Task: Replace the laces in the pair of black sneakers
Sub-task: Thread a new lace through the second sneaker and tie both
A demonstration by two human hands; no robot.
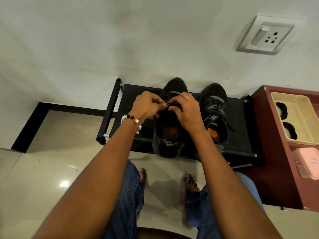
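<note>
Two black sneakers stand side by side on a low black shoe rack (141, 94), toes toward the wall. Both my hands are over the lace area of the left sneaker (168, 135). My left hand (146, 106), with a bead bracelet at the wrist, pinches a black lace end at the sneaker's top. My right hand (187, 111) pinches the lace from the other side, fingertips almost touching the left ones. The right sneaker (214, 109) has grey stripes and its black laces are threaded. The lace under my fingers is mostly hidden.
A dark red cabinet (276, 152) stands right of the rack, holding a cream tray (300, 104) and a pink case (309, 163). A wall socket (265, 35) is up on the white wall. My bare feet and jeans are on the glossy tile floor below the rack.
</note>
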